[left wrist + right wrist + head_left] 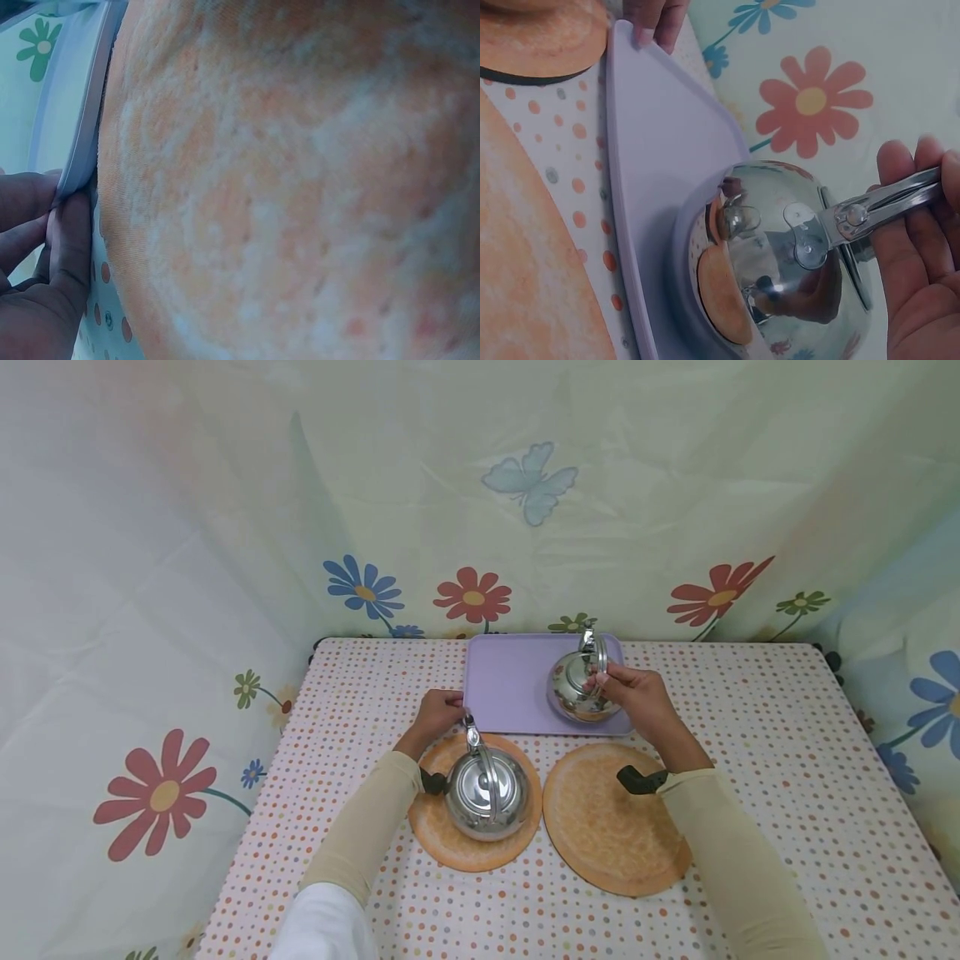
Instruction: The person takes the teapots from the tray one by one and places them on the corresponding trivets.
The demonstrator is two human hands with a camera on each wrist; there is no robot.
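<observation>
Pinching with the left hand (437, 714) the near-left corner of a shallow, lavender, rectangular tray (510, 681); grasping with the right hand (639, 695) the arched metal handle (889, 208) of a round, mirror-bright steel kettle (574, 692), over the tray's right side and apparently resting on it — hard to tell how much weight, if any, is being borne by the fingers.

Step in hand, by judgement: settling that kettle on the tray, with the tray steadied from the left. Called for next, most likely: a level, gentle letting-go of the handle, then perhaps a reach for a second steel kettle (487, 793), upright on the left one of two flat, round, orange-brown, bread-patterned mats (611, 818).

By count: two kettles — one on the tray, one on the left mat; one tray; two mats, side by side and close to touching, just in front of the tray; two hands; one desk (750, 727) under a pale, dotted cloth (360, 693); one light-blue printed butterfly (531, 483) on the flowered curtain (637, 527) behind.
</observation>
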